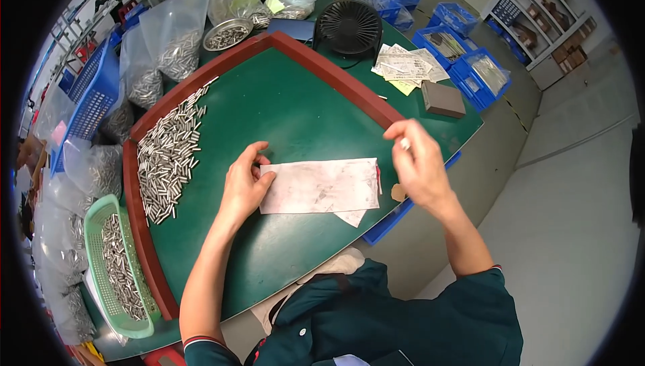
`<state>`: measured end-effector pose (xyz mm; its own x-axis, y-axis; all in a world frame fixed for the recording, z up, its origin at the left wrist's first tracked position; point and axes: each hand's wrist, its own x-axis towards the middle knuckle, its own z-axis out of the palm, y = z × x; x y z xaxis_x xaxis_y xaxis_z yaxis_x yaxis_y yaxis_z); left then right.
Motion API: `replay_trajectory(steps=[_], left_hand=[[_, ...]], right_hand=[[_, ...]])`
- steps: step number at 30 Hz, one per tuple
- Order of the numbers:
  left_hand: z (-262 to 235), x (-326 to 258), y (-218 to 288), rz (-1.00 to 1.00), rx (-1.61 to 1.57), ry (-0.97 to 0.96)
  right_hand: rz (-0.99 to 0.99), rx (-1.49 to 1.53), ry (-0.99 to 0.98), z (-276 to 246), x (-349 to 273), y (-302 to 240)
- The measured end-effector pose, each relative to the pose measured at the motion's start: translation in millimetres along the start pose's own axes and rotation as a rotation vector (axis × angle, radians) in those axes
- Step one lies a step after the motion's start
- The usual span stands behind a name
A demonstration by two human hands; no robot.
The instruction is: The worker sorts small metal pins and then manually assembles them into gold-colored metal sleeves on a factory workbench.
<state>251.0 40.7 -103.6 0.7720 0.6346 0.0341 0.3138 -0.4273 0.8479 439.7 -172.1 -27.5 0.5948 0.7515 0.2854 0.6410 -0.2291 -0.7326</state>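
A white, smudged rectangular sheet point(319, 187), paper or a flat pouch, is held over the green tabletop. At its left end my left hand point(248, 181) pinches it, thumb on top and fingers behind. A bit of red shows at its right edge, and a pale corner sticks out beneath. Off to the right, my right hand point(420, 164) is raised apart from the sheet with its fingers curled in. Something small and white shows at those fingertips, too small to name. Many short metal pins point(164, 158) lie heaped on the table's left side.
Dark red wooden rails point(336, 74) border the green table point(282, 124). Beside the left rail stands a green basket point(101, 218) of pins, with filled plastic bags point(178, 54) behind. A black fan point(348, 27), papers point(406, 64) and a brown block point(443, 99) sit at the far right.
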Motion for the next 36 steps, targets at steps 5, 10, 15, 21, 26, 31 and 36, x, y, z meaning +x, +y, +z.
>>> replay_trajectory(steps=[5, 10, 15, 21, 26, 31, 36], left_hand=[[-5, 0, 3, -0.034, -0.089, -0.067], [-6, 0, 6, -0.071, -0.211, -0.081], [-8, -1, 8, -0.089, -0.221, -0.082], [-15, -8, 12, -0.186, -0.317, -0.072], [-14, -11, 28, -0.373, -0.656, -0.075], [-16, -23, 27, -0.433, -0.869, -0.086], [-8, -23, 41, -0.397, -0.953, -0.1]], right_hand=[[0.044, -0.062, 0.156, -43, 43, 52], [0.14, -0.364, -0.116, -42, 68, 113], [0.085, -0.422, -0.045, -38, 72, 136], [-0.508, -0.148, -0.104, 16, 27, 28], [-0.553, -0.11, -0.391, 74, -18, -1], [-0.576, -0.194, -0.361, 106, -22, 2], [-0.583, -0.238, -0.251, 113, -14, 15]])
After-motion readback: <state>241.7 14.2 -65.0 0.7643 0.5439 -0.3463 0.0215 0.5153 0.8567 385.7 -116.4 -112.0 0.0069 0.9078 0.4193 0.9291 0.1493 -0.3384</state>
